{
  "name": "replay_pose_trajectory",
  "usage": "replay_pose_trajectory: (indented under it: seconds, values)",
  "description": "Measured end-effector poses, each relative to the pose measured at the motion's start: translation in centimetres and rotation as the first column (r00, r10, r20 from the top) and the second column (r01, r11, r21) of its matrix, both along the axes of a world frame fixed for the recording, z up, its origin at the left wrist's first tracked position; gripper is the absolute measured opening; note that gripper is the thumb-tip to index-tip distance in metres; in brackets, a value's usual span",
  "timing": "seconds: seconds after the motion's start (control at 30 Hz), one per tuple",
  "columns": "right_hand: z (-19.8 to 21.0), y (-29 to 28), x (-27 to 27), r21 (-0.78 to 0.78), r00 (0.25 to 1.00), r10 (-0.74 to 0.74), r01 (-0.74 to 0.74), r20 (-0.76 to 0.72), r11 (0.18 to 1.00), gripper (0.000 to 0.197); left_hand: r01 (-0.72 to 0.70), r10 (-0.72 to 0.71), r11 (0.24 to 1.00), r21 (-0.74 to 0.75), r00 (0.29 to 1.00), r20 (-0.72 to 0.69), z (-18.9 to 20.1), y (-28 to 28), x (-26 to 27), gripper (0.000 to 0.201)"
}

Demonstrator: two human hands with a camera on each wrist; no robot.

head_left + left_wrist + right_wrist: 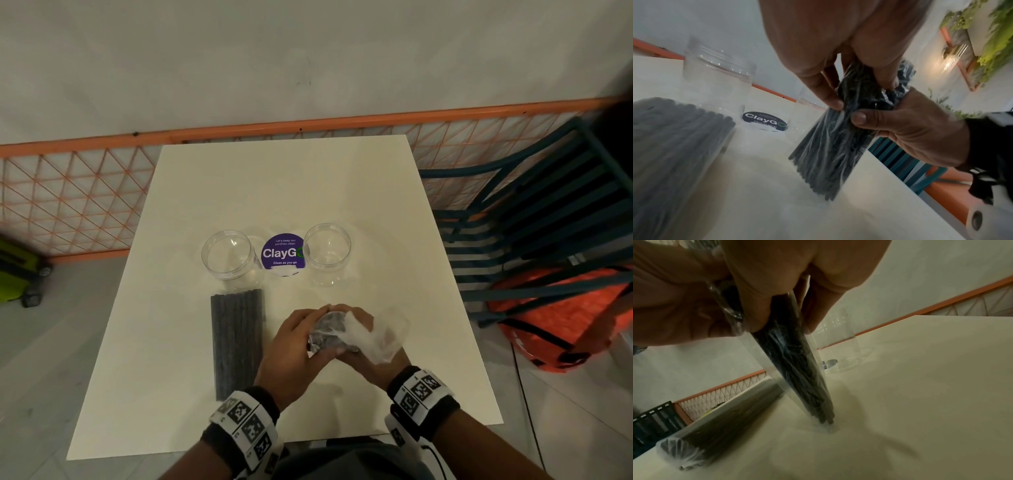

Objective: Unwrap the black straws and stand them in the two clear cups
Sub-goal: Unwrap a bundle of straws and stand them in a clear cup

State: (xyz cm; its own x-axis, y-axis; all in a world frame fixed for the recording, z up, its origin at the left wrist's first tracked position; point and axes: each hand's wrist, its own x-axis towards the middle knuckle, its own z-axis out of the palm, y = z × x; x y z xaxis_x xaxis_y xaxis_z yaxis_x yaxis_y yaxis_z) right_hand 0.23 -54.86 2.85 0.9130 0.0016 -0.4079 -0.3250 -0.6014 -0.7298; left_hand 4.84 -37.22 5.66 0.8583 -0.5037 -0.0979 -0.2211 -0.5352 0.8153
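1. Both hands are up top on one pack of black straws [826, 151], which is standing on end on the white table [342, 192], bottom end touching the tabletop.
2. Left hand [291, 346] has its fingers and thumb curled round the upper end of the pack, pinching it through the plastic.
3. Right hand [368, 337] grips the same end from the other side, thumb pressed into the crinkled clear wrapper [371, 337]. The loose wrapper bunches up over that hand in the head view.
4. So the straws in hand are still inside the plastic as far as I can tell; whether the top is torn open is too blurry to call.
5. A second pack of black straws [238, 339] lies flat on the table just left of the hands, wrapped, long way pointing toward the cups.
6. Left clear cup [229, 255] and right clear cup [327, 251] stand upright past the hands, both with nothing in them, well apart from each other.
7. Between them on the table sits a round purple ClayGo sticker [282, 255].
8. Off to the right there's a teal slatted chair [534, 219] with an orange bag [561, 322] under it, and an orange mesh fence [85, 192] behind the table.
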Motion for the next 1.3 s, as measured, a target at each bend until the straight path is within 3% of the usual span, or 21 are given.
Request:
replay_pose_trajectory:
  seconds: [0.03,0.07,0.13,0.17,0.23,0.37,0.5,0.63,0.73,0.9,1.0,1.07,1.1,1.17,1.23,1.3]
  values:
    - [-0.2,0.0,0.5,-0.033,0.999,0.035,-0.035,-0.017,0.999,0.102,0.011,-0.012,0.999,0.035,1.000,0.012,-0.2,0.0,0.1,0.071]
    - [0.3,0.1,0.9,-0.091,0.996,0.094,-0.094,-0.002,0.991,0.102,0.028,-0.031,0.996,0.084,0.999,0.028,-0.5,0.0,0.1,0.074]
    - [0.8,0.0,0.8,-0.070,1.000,-0.024,0.025,0.012,0.997,0.057,0.072,-0.076,0.986,0.151,0.997,0.025,-1.1,0.1,0.0,0.082]
    - [0.5,-0.2,0.7,-0.088,0.999,-0.035,0.038,0.042,0.995,0.050,0.086,-0.089,0.984,0.154,0.996,0.013,-1.7,0.1,-0.1,0.086]
    - [0.7,-0.4,0.5,-0.088,0.995,-0.033,0.041,0.089,0.995,0.052,0.078,-0.075,0.991,0.108,0.997,-0.030,-2.6,0.2,-0.2,0.088]
    - [1.7,0.2,1.0,-0.113,0.986,-0.017,0.036,0.164,0.993,0.047,-0.021,0.000,0.993,-0.120,0.985,-0.171,-2.2,-0.4,-0.4,0.093]
    - [2.1,0.5,1.4,-0.135,0.977,-0.002,0.032,0.212,0.990,0.049,-0.077,0.058,0.989,-0.128,0.987,-0.149,-0.8,-0.9,-0.4,0.083]
    - [1.9,0.7,1.4,-0.245,0.984,0.070,-0.028,0.166,0.969,0.062,-0.097,0.094,0.995,-0.034,0.992,-0.083,-2.2,-1.0,0.4,0.076]
    - [1.3,0.7,1.3,-0.225,0.991,0.079,-0.053,0.107,0.973,0.080,-0.041,0.044,0.997,0.064,0.998,-0.038,-3.1,-1.0,0.5,0.070]
    - [1.6,0.9,0.8,-0.048,0.979,-0.006,0.016,0.204,0.999,0.070,0.085,-0.086,0.979,0.183,0.996,-0.001,-2.7,-0.6,0.4,0.053]
    - [1.3,0.8,0.4,-0.005,0.972,-0.049,0.051,0.229,0.999,0.069,0.174,-0.197,0.939,0.297,0.979,0.052,-1.9,-0.1,0.2,0.071]
    - [1.3,0.7,0.4,-0.075,0.980,-0.018,0.034,0.200,0.997,0.060,0.158,-0.173,0.965,0.209,0.984,0.053,-1.0,-0.1,0.2,0.066]
    - [1.4,0.6,0.4,-0.127,0.984,0.019,0.004,0.178,0.992,0.055,0.145,-0.147,0.986,0.083,0.989,0.021,-0.4,-0.2,0.2,0.058]
    - [1.6,0.4,0.5,-0.191,0.990,0.082,-0.059,0.112,0.980,0.050,0.107,-0.117,0.983,-0.146,0.991,-0.063,0.3,-0.4,0.1,0.069]
    - [1.3,0.4,0.4,-0.227,0.993,0.109,-0.095,0.049,0.969,0.046,0.107,-0.132,0.975,-0.192,0.984,-0.122,0.3,-0.7,0.0,0.080]
    - [1.1,0.5,0.4,-0.261,0.995,0.103,-0.096,0.012,0.961,0.045,0.112,-0.131,0.982,-0.149,0.984,-0.121,0.1,-0.8,-0.4,0.072]
